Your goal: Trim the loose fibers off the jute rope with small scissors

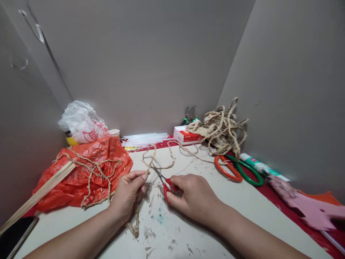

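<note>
My left hand [132,190] pinches a thin braided straw cord [170,158] between thumb and fingers. Part of the cord loops away over the table beyond my hands, and another length hangs below my left palm. In my right hand [192,194] are small red-handled scissors [166,190], with my thumb and fingers in the handle loops. Their blades are parted a little and point up and left, close to the cord just beyond my left fingertips. Whether the blades touch the cord I cannot tell.
A red plastic bag [102,158] with more cord lies left, beside pale strips [40,192] and a dark phone-like object [17,232]. At the back are clear sticks [145,137], a box [185,135] and a rope heap [222,126]. Large orange-and-green-handled scissors [229,169] and a pink glue gun [312,208] lie right.
</note>
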Tool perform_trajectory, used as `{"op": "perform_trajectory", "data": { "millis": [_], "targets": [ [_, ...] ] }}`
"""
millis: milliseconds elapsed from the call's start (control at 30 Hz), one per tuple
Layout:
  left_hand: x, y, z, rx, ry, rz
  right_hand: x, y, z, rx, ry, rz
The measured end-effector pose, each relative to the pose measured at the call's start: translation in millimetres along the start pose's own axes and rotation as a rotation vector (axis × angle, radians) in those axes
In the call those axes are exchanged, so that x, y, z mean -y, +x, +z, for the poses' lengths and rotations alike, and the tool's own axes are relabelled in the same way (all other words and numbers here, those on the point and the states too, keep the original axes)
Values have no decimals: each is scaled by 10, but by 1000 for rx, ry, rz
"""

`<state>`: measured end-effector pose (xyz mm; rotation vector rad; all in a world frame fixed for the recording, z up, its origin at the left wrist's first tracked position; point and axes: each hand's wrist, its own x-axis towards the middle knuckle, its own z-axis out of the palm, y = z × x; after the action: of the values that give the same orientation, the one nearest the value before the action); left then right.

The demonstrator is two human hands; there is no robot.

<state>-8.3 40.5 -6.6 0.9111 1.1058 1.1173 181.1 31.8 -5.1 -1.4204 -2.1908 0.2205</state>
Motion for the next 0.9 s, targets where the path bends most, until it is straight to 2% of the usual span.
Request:
{"op": "perform_trajectory", "data": {
  "millis": [133,333,533,900],
  "targets": [
    [1,-11,1,-17,24,8,52,-6,-32,37,-251,-47],
    [-1,-43,27,-41,70,17,94,-9,-51,76,-389,-72],
    [-18,-58,51,-46,68,9,127,-15,-64,104,-405,-86],
    [48,5,-25,-18,26,0,115,-8,-57,138,-316,-64]
  ]
}}
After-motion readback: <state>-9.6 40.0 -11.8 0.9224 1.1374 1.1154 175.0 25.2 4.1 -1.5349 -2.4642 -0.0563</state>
